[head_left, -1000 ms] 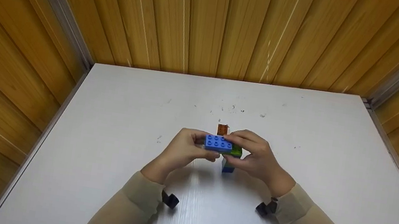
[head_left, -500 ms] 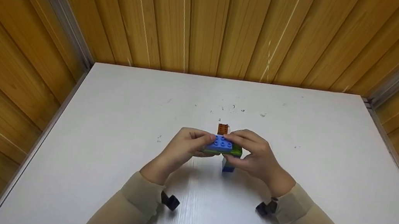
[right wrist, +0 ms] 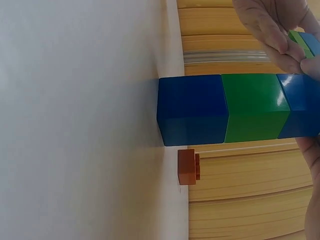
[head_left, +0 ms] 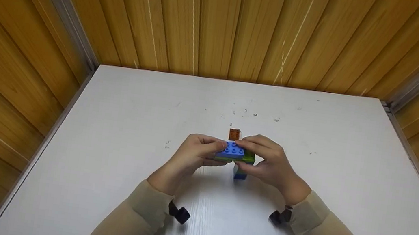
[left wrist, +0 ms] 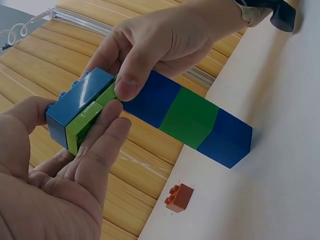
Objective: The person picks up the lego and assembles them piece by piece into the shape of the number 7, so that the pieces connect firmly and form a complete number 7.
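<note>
The top brick (left wrist: 80, 102) is pinched by the left hand (head_left: 194, 154), thumb pressed on its studs, fingers drawn together under the lime layer (left wrist: 85, 124). At the other end, the lime layer is pinched between thumb and fingers of the right hand (head_left: 268, 162), just above the tower (left wrist: 190, 117). Blue, green, blue: the tower is stood upright on the table (head_left: 132, 115), its foot set on the white surface. Over its left side, the top brick and lime layer are overhung, held well above the table. Beyond, the orange brick (head_left: 234, 134) is set apart, studs up, near the tower. Broad white surface is left on both sides, out to the slanting edges; the far edge is closed off by the wooden wall (head_left: 218, 24).
</note>
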{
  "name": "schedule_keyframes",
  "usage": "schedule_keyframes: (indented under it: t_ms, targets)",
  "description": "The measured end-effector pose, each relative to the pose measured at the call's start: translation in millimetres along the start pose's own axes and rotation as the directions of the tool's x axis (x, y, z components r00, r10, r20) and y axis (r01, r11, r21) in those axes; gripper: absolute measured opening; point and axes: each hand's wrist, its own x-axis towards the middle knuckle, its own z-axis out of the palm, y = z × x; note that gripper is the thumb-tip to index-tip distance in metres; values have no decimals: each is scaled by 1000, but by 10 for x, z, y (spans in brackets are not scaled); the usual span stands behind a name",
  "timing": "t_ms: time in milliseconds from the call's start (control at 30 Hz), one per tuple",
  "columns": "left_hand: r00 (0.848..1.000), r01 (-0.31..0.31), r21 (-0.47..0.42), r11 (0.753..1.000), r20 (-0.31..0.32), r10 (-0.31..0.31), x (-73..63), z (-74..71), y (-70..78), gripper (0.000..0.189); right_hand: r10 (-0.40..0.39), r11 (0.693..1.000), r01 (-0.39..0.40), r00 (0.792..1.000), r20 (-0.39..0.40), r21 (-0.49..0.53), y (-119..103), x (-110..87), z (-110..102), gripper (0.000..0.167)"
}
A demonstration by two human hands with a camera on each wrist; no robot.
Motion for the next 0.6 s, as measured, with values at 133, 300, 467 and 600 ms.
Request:
schedule_keyframes:
  t_ms: [133, 300, 467, 600]
  targets:
    - [1000, 22, -45, 999, -6, -23, 10, 7, -12, 40, 3, 1000, -3, 1000, -10, 8, -6, -1, 1, 60]
    - [998, 53, -83, 995, -13, -54, 1, 18, -15, 40, 0, 1000, 0, 1000, -10, 0, -8, -3, 1, 59]
    - [999, 40, -103, 994, -27, -43, -3, 44, -20, 39, -5, 1000, 6, 1000, -24, 6, -15, 11, 4, 59]
    - [998, 29, -95, 995, -44, -33, 3, 62, -31, 38, -12, 1000, 13, 1000, -26, 9, -6, 12, 10, 59]
